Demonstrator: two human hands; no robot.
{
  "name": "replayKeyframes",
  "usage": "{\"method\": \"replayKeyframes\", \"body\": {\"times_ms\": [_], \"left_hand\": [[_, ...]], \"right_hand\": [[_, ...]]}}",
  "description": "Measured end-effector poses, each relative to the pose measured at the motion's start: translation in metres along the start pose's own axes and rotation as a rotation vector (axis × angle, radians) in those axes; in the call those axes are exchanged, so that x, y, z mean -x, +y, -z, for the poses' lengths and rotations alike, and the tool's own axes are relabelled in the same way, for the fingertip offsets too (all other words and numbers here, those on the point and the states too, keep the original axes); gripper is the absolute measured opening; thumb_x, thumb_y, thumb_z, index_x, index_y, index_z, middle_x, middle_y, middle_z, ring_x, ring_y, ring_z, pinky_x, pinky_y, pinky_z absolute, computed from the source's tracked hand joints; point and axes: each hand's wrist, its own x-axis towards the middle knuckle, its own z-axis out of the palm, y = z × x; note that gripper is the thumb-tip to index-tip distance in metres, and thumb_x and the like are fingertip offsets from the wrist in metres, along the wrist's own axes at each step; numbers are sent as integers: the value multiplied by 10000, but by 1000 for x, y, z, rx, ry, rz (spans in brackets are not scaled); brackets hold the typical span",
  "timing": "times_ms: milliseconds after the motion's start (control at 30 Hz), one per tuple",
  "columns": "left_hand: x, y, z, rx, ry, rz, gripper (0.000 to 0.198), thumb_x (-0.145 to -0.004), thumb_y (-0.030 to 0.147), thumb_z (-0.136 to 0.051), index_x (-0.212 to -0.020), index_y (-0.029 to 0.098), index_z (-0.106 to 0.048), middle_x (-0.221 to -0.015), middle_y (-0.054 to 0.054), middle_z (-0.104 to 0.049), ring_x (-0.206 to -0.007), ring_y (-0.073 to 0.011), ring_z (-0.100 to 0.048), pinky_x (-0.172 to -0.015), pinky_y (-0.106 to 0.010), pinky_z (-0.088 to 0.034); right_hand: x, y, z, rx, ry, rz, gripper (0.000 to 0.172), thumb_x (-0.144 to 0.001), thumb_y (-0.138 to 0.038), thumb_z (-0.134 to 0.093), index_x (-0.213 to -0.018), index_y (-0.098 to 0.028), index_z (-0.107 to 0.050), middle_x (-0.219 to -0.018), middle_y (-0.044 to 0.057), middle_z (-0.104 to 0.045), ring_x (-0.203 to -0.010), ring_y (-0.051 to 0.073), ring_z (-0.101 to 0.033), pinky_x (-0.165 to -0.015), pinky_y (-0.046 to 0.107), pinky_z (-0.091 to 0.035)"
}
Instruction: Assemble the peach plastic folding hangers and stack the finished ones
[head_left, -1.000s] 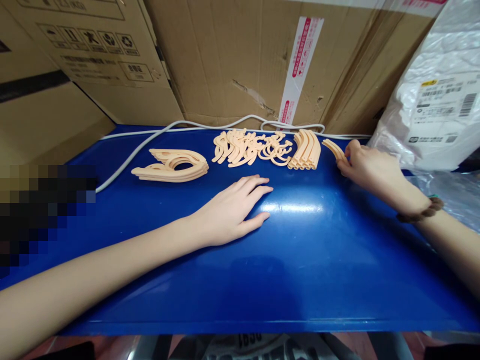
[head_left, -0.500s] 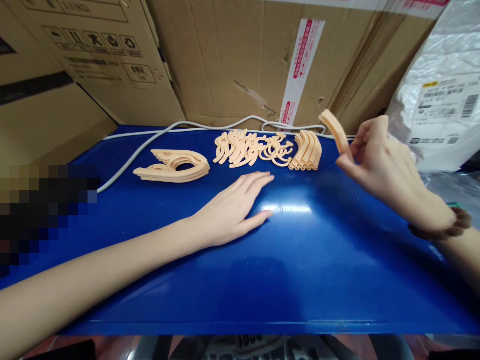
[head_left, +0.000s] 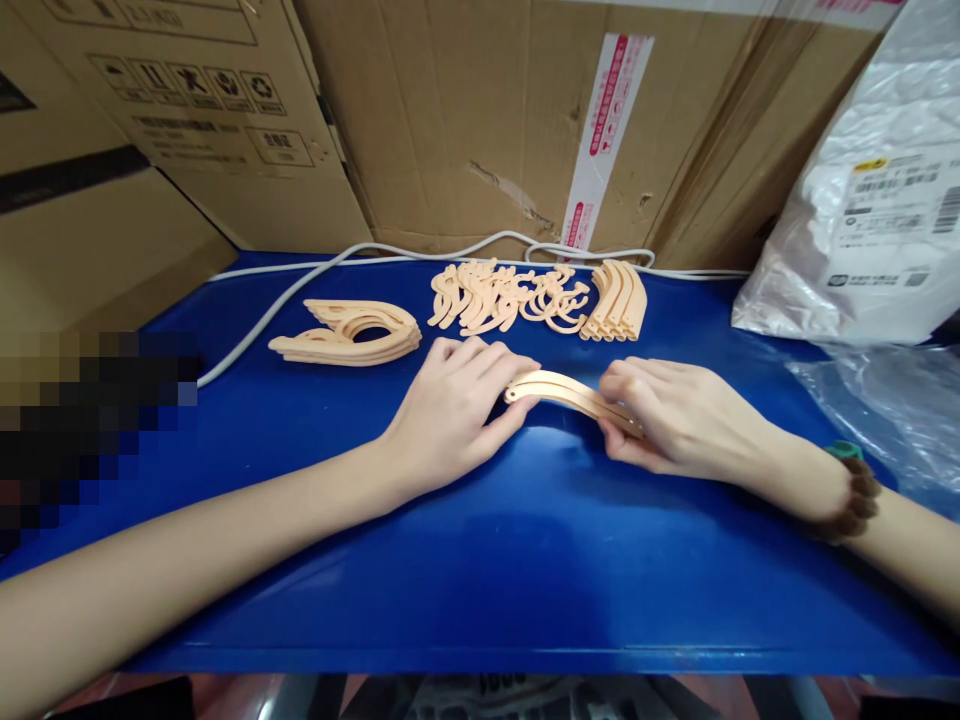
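Behind the blue bench [head_left: 480, 560] stand big cardboard boxes [head_left: 465, 120], and a white plastic bag [head_left: 855, 230] leans at its right back corner. A white cable [head_left: 300, 280] runs along the back edge of the bench. Near that edge lie three groups of peach plastic parts: a flat stack [head_left: 349, 333], a loose heap of hooks [head_left: 510, 295] and a row of curved pieces [head_left: 619, 298].

At the middle of the bench, the left hand [head_left: 450, 415] and the right hand [head_left: 675, 415] hold one curved strip [head_left: 562, 392] between them, fingers closed on each end. It looks light, thin, stiff and smooth, so holding it at the ends seems best.
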Motion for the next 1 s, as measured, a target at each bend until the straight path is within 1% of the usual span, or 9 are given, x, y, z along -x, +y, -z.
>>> {"method": "replayKeyframes", "body": {"times_ms": [133,267,500,667,767,900,1000], "left_hand": [[-1,1,-1,-110,14,45,206,-938,324,-501,-1021,185,-629,-1005,-19,-707,-914,-238,-584,-743,-404,-325],[0,-1,-1,-161,2,76,205,-915,329,-515,-989,203,-659,-955,-11,-723,-897,-245,-586,-754,-421,-317],[0,-4,2,-190,-57,89,279,-963,388,-465,-1043,220,-673,-1003,-43,-723,-924,-264,-574,-767,-439,-331],[-1,-6,2,-192,-79,85,306,-968,427,-469,-1051,221,-679,-1036,-52,-708,-944,-267,-564,-772,-441,-345],[-1,-7,3,-175,-92,89,321,-975,433,-457,-1051,216,-681,-1044,-46,-702,-954,-260,-567,-776,-439,-346],[-1,-7,4,-158,-108,103,296,-962,422,-479,-1043,219,-679,-1043,-40,-698,-959,-261,-569,-786,-435,-349],[-1,-6,7,-161,-138,102,279,-958,411,-489,-1055,218,-665,-1049,-36,-692,-971,-262,-564,-803,-436,-354]], "right_hand": [[2,7,-5,-28,-52,-50,103,-959,-264,-435,-922,-175,-472,-798,50,-590,-667,165,-549,-601,267,-425],[4,10,-12,-100,-101,-87,168,-989,-299,-408,-933,-165,-492,-843,59,-590,-710,158,-553,-635,259,-433],[4,13,-15,-54,-108,-87,244,-1003,-343,-388,-940,-163,-539,-882,74,-620,-751,163,-567,-667,269,-428],[3,14,-16,24,-121,-80,268,-1006,-328,-382,-935,-166,-583,-909,76,-645,-768,169,-565,-692,282,-420],[3,15,-17,34,-126,-78,261,-1000,-309,-387,-936,-162,-592,-914,75,-646,-768,171,-561,-701,284,-416],[1,16,-13,22,-130,-78,260,-996,-312,-390,-939,-166,-597,-921,78,-648,-775,174,-563,-707,289,-409],[-4,22,-3,-45,-125,-86,267,-997,-346,-402,-933,-173,-596,-921,75,-641,-806,178,-572,-729,291,-415]]}}
